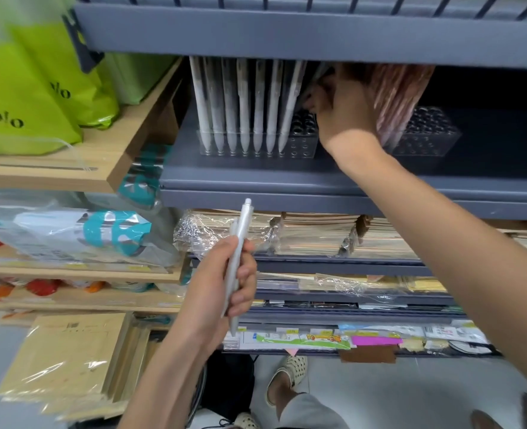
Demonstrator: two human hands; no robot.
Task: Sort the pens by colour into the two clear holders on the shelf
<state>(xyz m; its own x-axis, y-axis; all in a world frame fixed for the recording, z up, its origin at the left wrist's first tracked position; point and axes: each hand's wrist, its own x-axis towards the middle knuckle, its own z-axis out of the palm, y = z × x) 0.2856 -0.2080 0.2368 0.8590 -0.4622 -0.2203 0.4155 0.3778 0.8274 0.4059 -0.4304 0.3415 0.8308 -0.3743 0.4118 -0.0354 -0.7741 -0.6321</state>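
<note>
The left hand [225, 283] is curled round a small bundle of white pens [240, 243], held upright with the clicker ends sticking up above the fingers and the tips showing below the palm. Above it and to its right, the right hand [345, 109] reaches into the grey shelf [256, 178], back of the hand towards the camera. Its fingers bend towards the left, but the hand is blurred and half in shadow, so I cannot tell whether it pinches anything.

Just left of the right hand stands the left clear holder [302, 144], with a row of white pens [243, 113] standing tip-down in its front holes; the holes nearest the hand show bare. Just right of the right hand, partly hidden behind it, the right clear holder [426, 134] carries a cluster of pink pens [401, 94] leaning against the hand's far side.

Below the right forearm lie stacks of plastic-wrapped notebooks [311, 233]. Far left of both hands, green bags [24, 97] sit on a wooden shelf [107, 168], and below the left hand's wrist are wrapped kraft envelopes [70, 360].
</note>
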